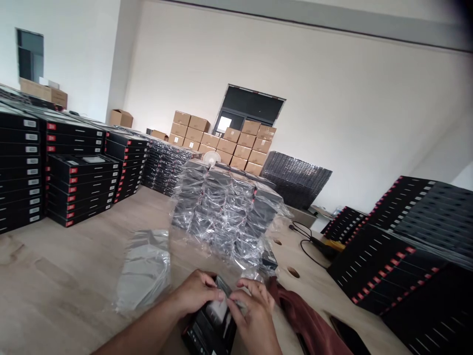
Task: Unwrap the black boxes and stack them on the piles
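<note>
A black box [199, 331] stands tilted at the near edge of the table, with a glossy, clear plastic bag [217, 311] over it. My left hand [199, 292] curls over the box's far left edge, its thumb and fingers closed on the plastic. From the other side, my right hand [254, 315] pinches the film between thumb and forefinger, close to the left thumb; its other fingers are bent. The fingers partly hide the top of the box. Left of my hands lies a flat pile of clear plastic bags [146, 268].
Ahead rise stacks of plastic-wrapped boxes [221, 207]. Black boxes are piled at left [83, 190] and right [380, 266]. Near my right hand are a dark red cloth [308, 315], a dark phone-like slab [347, 335] and a black cable [308, 246]. Cartons [225, 145] stand behind.
</note>
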A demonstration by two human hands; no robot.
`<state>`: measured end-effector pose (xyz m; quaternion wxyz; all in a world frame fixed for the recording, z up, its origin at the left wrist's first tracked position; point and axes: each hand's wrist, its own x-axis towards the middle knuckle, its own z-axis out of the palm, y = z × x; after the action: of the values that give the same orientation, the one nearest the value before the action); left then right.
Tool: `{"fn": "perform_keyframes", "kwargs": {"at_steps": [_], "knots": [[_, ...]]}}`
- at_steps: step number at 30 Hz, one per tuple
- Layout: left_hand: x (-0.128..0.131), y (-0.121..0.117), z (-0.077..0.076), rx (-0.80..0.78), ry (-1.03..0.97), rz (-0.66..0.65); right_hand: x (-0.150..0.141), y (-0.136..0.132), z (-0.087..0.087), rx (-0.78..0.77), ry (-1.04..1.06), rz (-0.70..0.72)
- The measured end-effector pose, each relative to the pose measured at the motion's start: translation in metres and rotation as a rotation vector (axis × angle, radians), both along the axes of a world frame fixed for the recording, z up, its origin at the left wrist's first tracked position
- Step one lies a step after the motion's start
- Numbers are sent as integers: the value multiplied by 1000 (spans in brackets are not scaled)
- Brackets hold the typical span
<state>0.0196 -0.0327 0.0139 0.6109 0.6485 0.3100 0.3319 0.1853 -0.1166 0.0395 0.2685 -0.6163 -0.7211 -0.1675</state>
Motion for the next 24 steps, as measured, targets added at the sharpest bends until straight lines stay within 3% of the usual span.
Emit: {"fn": "perform_keyframes", "kwargs": {"at_steps": [4, 7, 10, 13, 18, 24], "knots": [[2, 5, -7, -5, -5, -8, 11, 1, 1, -23, 265, 5], [3, 8, -9, -26, -5, 2, 18, 2, 0, 43, 376, -41], [3, 7, -8, 34, -44, 9, 17, 4, -3, 123, 270, -64], [3, 5, -5, 83, -58, 24, 11, 4, -5, 89, 100, -79], [3, 3, -3, 97, 72, 73, 8, 2, -1, 142, 4, -282], [5, 1, -1, 141, 93, 110, 4, 1, 1, -45, 52, -272]]}}
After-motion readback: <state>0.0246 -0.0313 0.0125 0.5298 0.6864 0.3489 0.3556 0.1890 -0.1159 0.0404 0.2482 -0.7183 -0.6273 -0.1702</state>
